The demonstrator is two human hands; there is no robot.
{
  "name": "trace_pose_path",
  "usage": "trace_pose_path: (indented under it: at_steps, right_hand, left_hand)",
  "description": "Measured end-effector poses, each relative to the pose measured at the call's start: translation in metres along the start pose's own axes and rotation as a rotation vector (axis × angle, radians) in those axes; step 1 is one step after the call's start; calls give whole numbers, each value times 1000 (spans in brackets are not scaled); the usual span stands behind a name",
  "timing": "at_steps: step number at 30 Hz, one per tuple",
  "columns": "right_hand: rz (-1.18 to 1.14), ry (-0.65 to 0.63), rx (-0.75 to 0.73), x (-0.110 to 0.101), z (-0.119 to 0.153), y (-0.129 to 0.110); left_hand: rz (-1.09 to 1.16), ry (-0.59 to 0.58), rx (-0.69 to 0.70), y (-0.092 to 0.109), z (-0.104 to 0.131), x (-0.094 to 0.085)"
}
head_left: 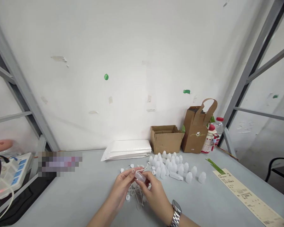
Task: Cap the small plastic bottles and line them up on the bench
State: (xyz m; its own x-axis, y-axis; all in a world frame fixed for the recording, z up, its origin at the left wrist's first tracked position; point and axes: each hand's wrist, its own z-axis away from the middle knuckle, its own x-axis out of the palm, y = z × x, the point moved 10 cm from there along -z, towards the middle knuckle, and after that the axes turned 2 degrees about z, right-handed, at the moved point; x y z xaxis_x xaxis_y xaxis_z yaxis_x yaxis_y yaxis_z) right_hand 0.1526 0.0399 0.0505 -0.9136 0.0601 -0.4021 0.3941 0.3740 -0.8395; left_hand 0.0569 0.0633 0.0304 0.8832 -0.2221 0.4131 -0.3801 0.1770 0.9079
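Note:
Both hands meet over the grey table (85, 195). A small translucent plastic bottle (140, 176) lies sideways between my left hand (124, 186) and my right hand (153, 190), gripped by the fingers of both. My right wrist wears a metal watch. Under the hands lies a scatter of small white caps and loops (132, 194). Just beyond, to the right, stands a cluster of several small white bottles (172, 165), most upright, one or two lying down.
A stack of white bags (127, 149) lies at the back. Beside it are an open cardboard box (167, 138), a brown paper bag (197, 129) and drink bottles (214, 135). A long printed slip (248, 197) lies at right; a power strip (11, 171) at left.

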Motion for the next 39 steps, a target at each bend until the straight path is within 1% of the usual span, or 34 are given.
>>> trace_pose_path:
  at_steps: [5,8,11,13,17,20,24,27,29,31,33,36,39]
  right_hand:
    - [99,26,-59,-2,4,-5]
    - [83,45,-93,-4,5,-8]
    - [4,32,-52,-4,3,-5]
    - [-103,2,11,-1,1,1]
    - [-444,-100,200,15,-2,17]
    - [-593,-170,268,27,-2,22]
    - [-575,-154,238,26,-2,22]
    - [-510,-116,222,22,0,22]
    - [-513,-113,224,21,0,23]
    - [-576,-146,228,25,-1,23]
    - [-662,-204,226,30,-2,20]
    - [-798,-304,233,36,-2,11]
    - [-918,-371,261,40,0,2]
  left_hand:
    - [29,-26,-18,-3,0,3]
    - [78,-88,-35,-6,0,10]
    - [95,-146,-36,-8,0,15]
    - [69,-157,-33,-9,0,15]
    - [43,-149,-34,-9,0,14]
    - [53,-153,-66,-11,0,15]
    - [77,-100,-82,-10,-1,8]
    - [54,-54,-54,-7,-1,4]
    - [39,-40,-34,-4,0,4]
    - [52,-59,-32,-5,2,7]
    - [83,-104,-44,-7,2,13]
    - [123,-159,-65,-11,3,18]
    - [142,-193,-83,-12,3,19]
